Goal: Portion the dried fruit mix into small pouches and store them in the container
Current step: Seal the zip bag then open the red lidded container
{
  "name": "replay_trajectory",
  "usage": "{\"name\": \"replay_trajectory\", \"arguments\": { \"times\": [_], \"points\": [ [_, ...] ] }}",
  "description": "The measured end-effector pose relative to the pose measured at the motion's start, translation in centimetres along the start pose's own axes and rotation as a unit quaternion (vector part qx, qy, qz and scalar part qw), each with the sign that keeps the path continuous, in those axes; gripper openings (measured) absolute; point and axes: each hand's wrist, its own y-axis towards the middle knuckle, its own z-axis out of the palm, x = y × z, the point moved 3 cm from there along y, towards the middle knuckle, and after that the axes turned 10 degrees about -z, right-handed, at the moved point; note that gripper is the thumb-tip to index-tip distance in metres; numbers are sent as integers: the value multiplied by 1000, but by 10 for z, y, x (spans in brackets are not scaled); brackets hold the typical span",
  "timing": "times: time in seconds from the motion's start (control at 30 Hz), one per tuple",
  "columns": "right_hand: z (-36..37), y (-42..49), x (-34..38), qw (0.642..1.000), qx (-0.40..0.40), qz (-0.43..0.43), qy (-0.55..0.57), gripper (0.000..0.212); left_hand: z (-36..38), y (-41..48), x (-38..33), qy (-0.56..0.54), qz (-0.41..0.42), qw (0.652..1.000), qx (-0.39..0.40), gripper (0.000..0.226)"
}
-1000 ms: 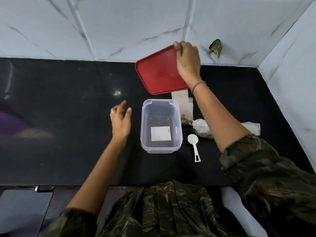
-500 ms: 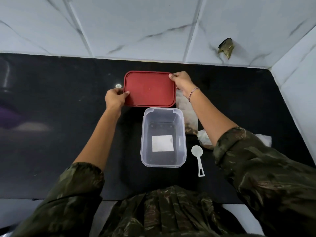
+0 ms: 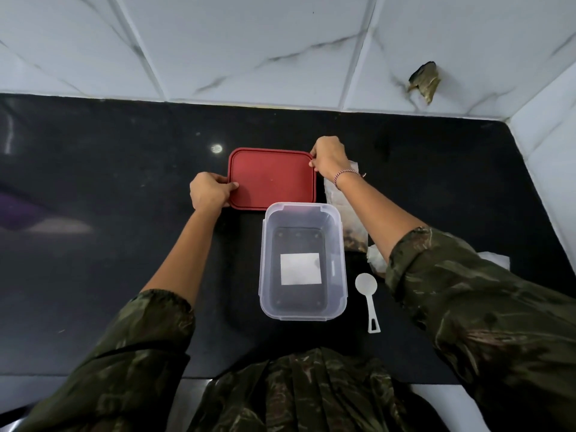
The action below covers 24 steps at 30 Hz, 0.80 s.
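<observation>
Lowered since earlier: red lid (image 3: 271, 178) flat on worktop (image 3: 109, 188) | left hand (image 3: 208, 191), right hand (image 3: 328, 156) pinching its edges | box (image 3: 303, 261) label blank

The surface (image 3: 109, 213) lies open on the left, while the lid (image 3: 271, 179), container (image 3: 304, 213), scoop (image 3: 367, 294) and pouches (image 3: 349, 226) crowd the centre-right.
</observation>
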Motion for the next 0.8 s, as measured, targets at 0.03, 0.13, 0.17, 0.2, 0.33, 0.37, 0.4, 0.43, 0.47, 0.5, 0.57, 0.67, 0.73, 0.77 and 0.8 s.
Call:
{"name": "replay_trajectory", "arguments": {
  "times": [0.03,0.13,0.17,0.2,0.33,0.37,0.4,0.43,0.47,0.5,0.57,0.67,0.73,0.77,0.8],
  "points": [
    [1,-1,-1,1000,2,1,-2,19,1,-1,2,5,-4,1000,1,29],
    [7,-5,-2,1000,9,-5,-23,17,2,-3,5,23,-5,1000,-4,28],
    [9,-7,-2,999,5,-11,-34,16,2,-3,6,31,-2,1000,-5,31],
    [11,-9,-3,999,-2,-18,-47,17,2,-5,6,39,3,999,-6,36],
    [4,-18,5,993,-53,-71,-76,23,-2,-16,-1,148,57,985,-64,44],
    [0,-22,9,990,-73,-92,-74,27,-2,-21,-6,169,83,978,-84,44],
    [-3,-26,14,987,-94,-114,-69,30,-2,-27,-12,182,110,972,-100,45],
    [-7,-32,18,983,-107,-135,-64,33,-1,-34,-18,188,136,966,-111,46],
    [-9,-37,22,980,-113,-155,-61,36,0,-42,-26,193,162,961,-117,48],
    [-10,-42,26,977,-108,-173,-62,38,1,-48,-33,194,187,956,-118,50],
    [-12,-53,30,972,-91,-202,-79,43,4,-61,-43,196,230,947,-109,52],
    [-21,-70,28,966,-79,-216,-118,47,10,-77,-54,205,273,934,-103,54],
    [-29,-84,23,965,-84,-213,-127,49,15,-92,-57,212,296,925,-108,54],
    [-32,-91,20,965,-87,-211,-132,49,18,-100,-58,216,305,921,-110,54],
    [-36,-99,16,964,-88,-209,-138,50,22,-109,-59,223,314,916,-111,54]
  ]
}}
